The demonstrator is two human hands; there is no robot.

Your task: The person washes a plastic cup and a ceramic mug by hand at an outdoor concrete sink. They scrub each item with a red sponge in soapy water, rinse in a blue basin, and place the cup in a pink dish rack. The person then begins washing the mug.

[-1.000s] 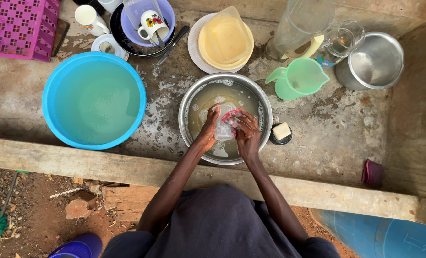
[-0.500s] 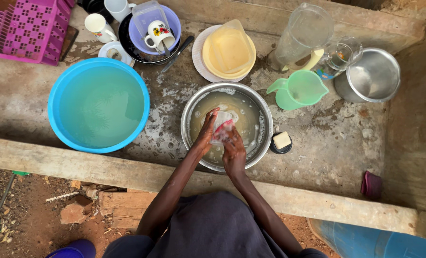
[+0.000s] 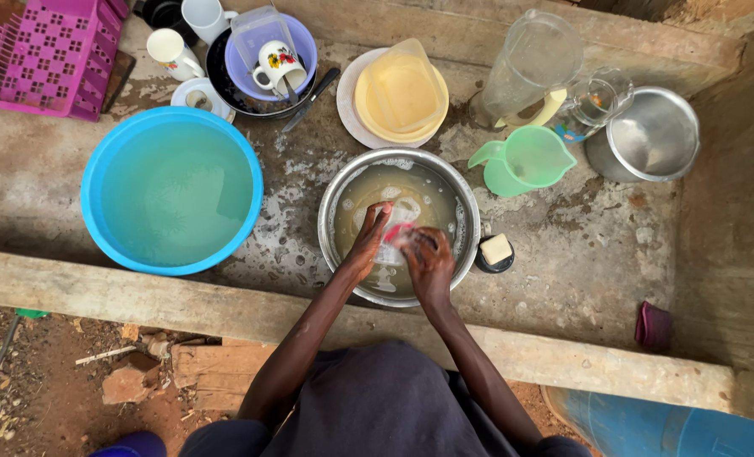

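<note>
Left hand [image 3: 368, 245] gripping clear glass [image 3: 391, 245] over steel basin [image 3: 335, 199] of murky soapy water. Right hand [image 3: 428, 258], fingers curled shut on pink scrubber [image 3: 396, 231], rubbing at glass. Best done low over basin, grip firm, glass slippery. Soap dish [image 3: 495, 250] just beside basin; blue rinse basin [image 3: 93, 173] left on surface.

we reach both bare arms up from the bottom centre of the frame. our left hand [image 3: 368, 245] has its fingers extended upward near mid-frame; our right hand [image 3: 429, 258] is curled just beside it, fingers bent, the two hands nearly touching.
</note>
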